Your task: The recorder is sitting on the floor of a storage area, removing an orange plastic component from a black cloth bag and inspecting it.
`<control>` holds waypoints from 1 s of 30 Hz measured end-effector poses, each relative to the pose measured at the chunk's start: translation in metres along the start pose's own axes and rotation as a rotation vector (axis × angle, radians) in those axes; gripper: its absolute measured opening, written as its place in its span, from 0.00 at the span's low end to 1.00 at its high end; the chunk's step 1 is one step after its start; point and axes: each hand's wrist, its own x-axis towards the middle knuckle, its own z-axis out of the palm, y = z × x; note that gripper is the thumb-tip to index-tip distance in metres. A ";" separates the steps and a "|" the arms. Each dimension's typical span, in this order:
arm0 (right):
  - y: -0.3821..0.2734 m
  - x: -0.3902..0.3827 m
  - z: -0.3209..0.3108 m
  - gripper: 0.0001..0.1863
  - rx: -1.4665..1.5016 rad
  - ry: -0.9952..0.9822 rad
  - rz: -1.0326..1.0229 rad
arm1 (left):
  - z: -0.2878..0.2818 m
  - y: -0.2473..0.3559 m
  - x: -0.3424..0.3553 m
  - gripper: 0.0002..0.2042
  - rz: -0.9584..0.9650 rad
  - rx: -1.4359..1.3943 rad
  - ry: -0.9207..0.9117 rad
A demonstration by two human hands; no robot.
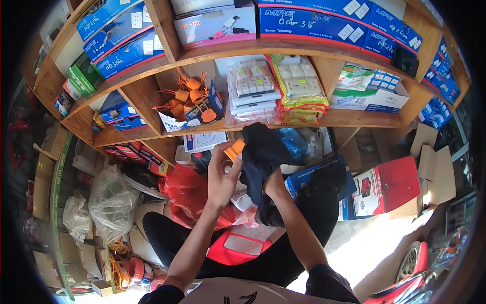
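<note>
Just below the middle shelf, my left hand [223, 180] is closed around a small orange plastic piece [235, 150], its fingers and thumb gripping the sides. To its right my right hand [275, 185] holds a dark navy cloth [261, 154], which drapes over most of the fingers. One edge of the cloth touches or nearly touches the orange piece. On the shelf ahead, an open box holds several orange corded fittings [188, 96] of a similar colour. Beneath my hands lies a red plastic bag [187, 190].
Wooden shelves [223, 126] curve across the front, stacked with blue boxes [311, 28] and packs of white switch plates [251, 81]. A red and white carton [387, 185] stands at right. Left are a clear plastic bag [112, 202] and a green-edged rack [58, 197]. A red stool [238, 248] sits between my legs.
</note>
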 end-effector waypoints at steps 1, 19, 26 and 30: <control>0.001 -0.002 0.002 0.20 -0.069 -0.076 -0.010 | 0.000 0.001 -0.001 0.19 0.010 -0.028 0.001; -0.004 -0.024 0.015 0.24 0.387 -0.053 0.346 | 0.014 0.019 -0.002 0.23 0.025 0.338 0.041; -0.003 -0.021 -0.004 0.19 0.768 -0.182 0.751 | 0.016 0.028 -0.001 0.21 0.118 0.307 -0.074; 0.004 -0.025 0.005 0.15 0.890 -0.027 0.754 | 0.019 0.023 0.000 0.21 0.125 0.264 -0.064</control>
